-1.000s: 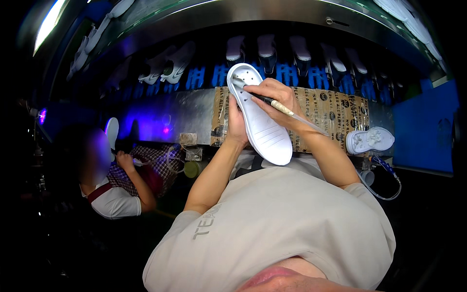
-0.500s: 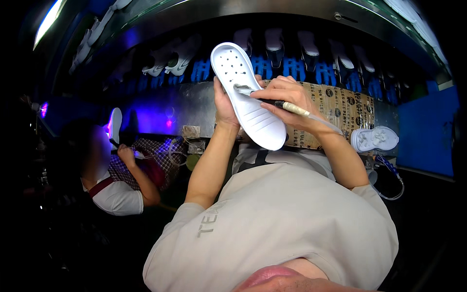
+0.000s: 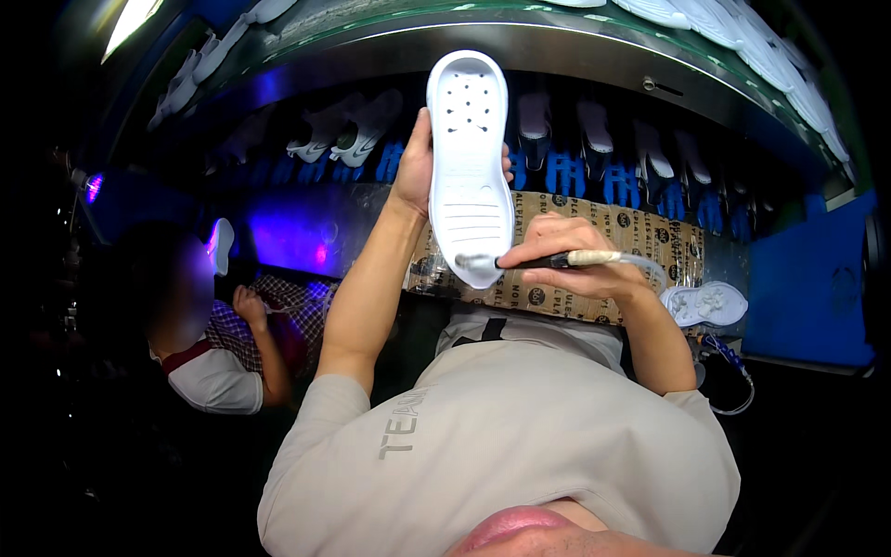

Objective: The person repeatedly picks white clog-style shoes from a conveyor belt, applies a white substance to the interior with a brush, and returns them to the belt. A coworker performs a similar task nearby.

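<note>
My left hand [image 3: 416, 174] is closed around a white shoe sole [image 3: 470, 176], thumb along its left edge and fingertips showing past the right edge. The sole stands nearly upright, its hollow inner side facing me, with small holes at the far end and ridges nearer. In my right hand [image 3: 574, 243] is a brush [image 3: 546, 263] with a dark handle, pale wrapping and a clear tube at its back. Its bristles touch the inside of the sole's near end.
Printed brown tape and cardboard [image 3: 594, 218] cover the bench. Another white sole [image 3: 710, 304] lies at the right by a blue hose [image 3: 724, 353]. Shoes [image 3: 594, 125] and blue racks [image 3: 566, 174] line the back below a metal-edged conveyor [image 3: 557, 58]. A co-worker [image 3: 218, 376] sits at left.
The sole has turned more upright and moved away from me. My right hand has carried the brush from the sole's middle to its near end.
</note>
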